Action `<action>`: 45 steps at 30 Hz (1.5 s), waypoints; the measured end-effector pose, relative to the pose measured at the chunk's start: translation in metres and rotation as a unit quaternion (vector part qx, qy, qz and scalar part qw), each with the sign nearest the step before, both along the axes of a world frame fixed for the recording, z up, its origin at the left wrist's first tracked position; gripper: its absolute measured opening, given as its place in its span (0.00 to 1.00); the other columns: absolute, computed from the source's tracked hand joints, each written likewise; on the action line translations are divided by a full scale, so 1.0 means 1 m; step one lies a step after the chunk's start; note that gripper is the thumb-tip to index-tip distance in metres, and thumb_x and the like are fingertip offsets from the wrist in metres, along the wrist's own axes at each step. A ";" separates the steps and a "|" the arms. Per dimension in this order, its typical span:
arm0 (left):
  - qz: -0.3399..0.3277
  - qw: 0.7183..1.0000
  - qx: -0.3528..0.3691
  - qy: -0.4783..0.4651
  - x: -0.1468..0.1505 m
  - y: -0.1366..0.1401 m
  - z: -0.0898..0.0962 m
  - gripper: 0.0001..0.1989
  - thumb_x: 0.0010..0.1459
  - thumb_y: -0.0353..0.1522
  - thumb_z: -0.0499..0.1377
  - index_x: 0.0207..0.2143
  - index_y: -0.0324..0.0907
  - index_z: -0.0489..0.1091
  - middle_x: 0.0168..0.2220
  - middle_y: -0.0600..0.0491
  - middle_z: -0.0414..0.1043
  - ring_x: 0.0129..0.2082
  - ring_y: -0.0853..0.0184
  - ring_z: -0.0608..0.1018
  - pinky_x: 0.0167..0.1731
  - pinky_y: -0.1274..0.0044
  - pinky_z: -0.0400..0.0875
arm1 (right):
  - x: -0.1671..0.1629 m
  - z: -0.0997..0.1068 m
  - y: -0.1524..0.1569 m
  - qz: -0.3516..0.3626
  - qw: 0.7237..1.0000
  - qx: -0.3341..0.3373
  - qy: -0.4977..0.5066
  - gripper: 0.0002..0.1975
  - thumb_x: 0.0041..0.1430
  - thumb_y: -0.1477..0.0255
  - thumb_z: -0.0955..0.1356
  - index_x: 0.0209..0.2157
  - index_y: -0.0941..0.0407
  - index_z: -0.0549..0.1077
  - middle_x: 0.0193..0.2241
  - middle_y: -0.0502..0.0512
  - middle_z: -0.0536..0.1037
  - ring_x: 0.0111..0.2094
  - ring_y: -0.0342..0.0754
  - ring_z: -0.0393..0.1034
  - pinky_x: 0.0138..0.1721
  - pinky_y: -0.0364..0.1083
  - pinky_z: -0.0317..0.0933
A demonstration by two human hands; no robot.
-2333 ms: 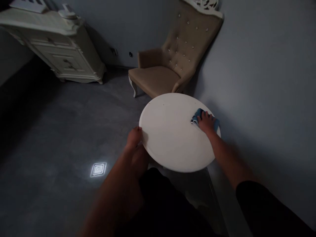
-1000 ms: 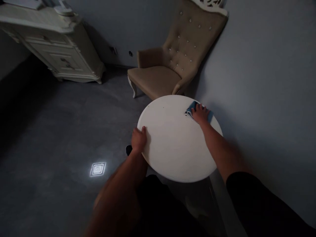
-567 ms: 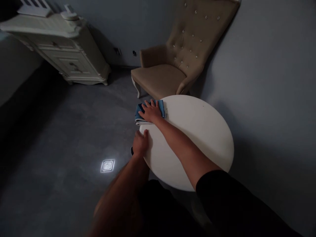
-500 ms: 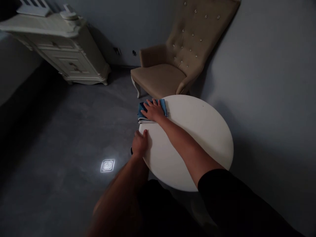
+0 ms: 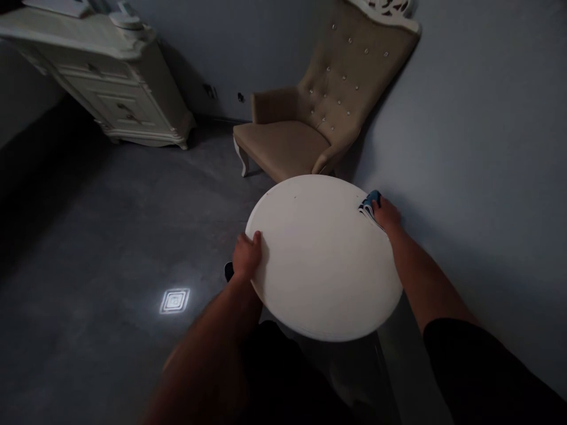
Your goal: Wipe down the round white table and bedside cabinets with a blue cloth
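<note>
A round white table (image 5: 319, 260) stands before me, a few small dark specks showing near its far edge. At the table's left rim, my left hand (image 5: 247, 255) is closed on the edge, thumb on top and fingers out of sight beneath. Over at the far right rim, my right hand (image 5: 388, 215) grips a folded blue cloth (image 5: 371, 202) with pale edges. The cloth lies against the tabletop there, partly covered by the fingers.
A brown tufted armchair (image 5: 287, 144) stands just behind the table. To the right is a grey wall (image 5: 478, 147). A cream cabinet (image 5: 119, 94) stands at the back left. A bright square floor fixture (image 5: 174, 301) lies at lower left.
My right hand has carried the cloth from the table's far left across to its far right rim, and the fingers have gone from spread to closed. My left hand stays on the edge.
</note>
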State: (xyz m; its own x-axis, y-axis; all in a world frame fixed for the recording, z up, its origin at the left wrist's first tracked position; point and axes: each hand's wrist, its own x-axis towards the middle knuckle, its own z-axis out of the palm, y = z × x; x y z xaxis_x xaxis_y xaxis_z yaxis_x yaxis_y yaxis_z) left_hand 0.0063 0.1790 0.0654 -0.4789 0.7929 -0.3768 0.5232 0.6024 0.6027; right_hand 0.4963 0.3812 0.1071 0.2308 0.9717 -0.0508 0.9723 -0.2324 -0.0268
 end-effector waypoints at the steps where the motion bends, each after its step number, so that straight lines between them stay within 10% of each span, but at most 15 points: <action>1: 0.001 1.000 0.005 0.000 0.000 0.000 0.001 0.30 0.81 0.51 0.51 0.64 0.35 0.72 0.65 0.25 0.79 0.66 0.39 0.82 0.61 0.58 0.77 | 0.005 -0.001 -0.002 -0.014 1.000 -0.001 0.008 0.43 0.83 0.47 0.48 0.80 0.59 0.64 0.73 0.82 0.71 0.72 0.76 0.68 0.70 0.74 0.64; 8: 0.016 1.000 0.007 -0.009 0.002 -0.003 0.000 0.29 0.80 0.51 0.51 0.64 0.37 0.72 0.64 0.26 0.80 0.66 0.38 0.82 0.62 0.56 0.77 | -0.069 -0.010 0.037 -0.033 0.999 0.012 -0.014 0.41 0.83 0.48 0.51 0.81 0.59 0.62 0.78 0.81 0.64 0.77 0.81 0.59 0.73 0.84 0.50; 18: 0.014 1.000 0.017 -0.016 0.001 -0.001 -0.006 0.29 0.79 0.53 0.52 0.62 0.37 0.72 0.62 0.26 0.80 0.64 0.36 0.83 0.60 0.54 0.77 | -0.330 -0.019 0.067 0.273 0.961 -0.019 0.043 0.39 0.85 0.49 0.54 0.82 0.58 0.62 0.84 0.64 0.59 0.83 0.75 0.44 0.80 0.82 0.34; 22: 0.022 0.999 0.023 -0.025 -0.002 -0.001 -0.011 0.30 0.78 0.54 0.53 0.62 0.39 0.73 0.62 0.27 0.81 0.64 0.35 0.83 0.61 0.53 0.76 | -0.375 -0.022 0.050 0.358 0.930 -0.038 0.068 0.36 0.86 0.48 0.59 0.80 0.57 0.66 0.82 0.56 0.63 0.82 0.67 0.45 0.82 0.76 0.32; 26: 0.026 0.998 0.040 -0.036 -0.004 -0.002 -0.014 0.30 0.78 0.54 0.53 0.64 0.40 0.72 0.63 0.28 0.81 0.65 0.36 0.82 0.61 0.54 0.76 | -0.330 -0.017 0.059 0.340 0.938 -0.038 0.062 0.37 0.87 0.50 0.58 0.83 0.57 0.60 0.85 0.58 0.58 0.83 0.68 0.45 0.82 0.75 0.36; 32: 0.021 0.999 0.039 -0.031 -0.003 -0.003 -0.016 0.31 0.78 0.55 0.52 0.63 0.39 0.72 0.63 0.26 0.80 0.65 0.36 0.82 0.62 0.52 0.76 | -0.157 -0.012 0.065 0.188 0.981 -0.043 -0.023 0.41 0.84 0.49 0.52 0.85 0.58 0.55 0.86 0.67 0.52 0.83 0.73 0.48 0.81 0.75 0.45; 37: 0.017 0.999 0.043 -0.028 -0.004 -0.002 -0.012 0.30 0.79 0.52 0.53 0.63 0.37 0.73 0.64 0.25 0.79 0.67 0.35 0.81 0.63 0.52 0.75 | -0.033 -0.010 0.012 0.105 0.992 -0.030 -0.062 0.43 0.84 0.48 0.48 0.84 0.61 0.56 0.84 0.76 0.55 0.80 0.75 0.54 0.78 0.75 0.50; 41: 0.035 0.997 0.051 -0.055 -0.005 -0.006 -0.015 0.30 0.77 0.53 0.55 0.62 0.37 0.74 0.63 0.25 0.80 0.66 0.35 0.82 0.63 0.52 0.76 | -0.008 -0.009 -0.036 0.072 0.991 -0.039 -0.107 0.41 0.84 0.51 0.47 0.84 0.61 0.55 0.84 0.75 0.55 0.80 0.74 0.55 0.76 0.75 0.54; 45: 0.085 0.981 0.119 -0.131 -0.006 -0.008 -0.031 0.25 0.78 0.50 0.54 0.58 0.40 0.77 0.61 0.32 0.82 0.62 0.41 0.84 0.62 0.56 0.77 | -0.053 -0.009 -0.056 0.084 0.987 -0.051 -0.125 0.40 0.84 0.52 0.49 0.85 0.59 0.53 0.85 0.74 0.52 0.81 0.75 0.51 0.76 0.78 0.52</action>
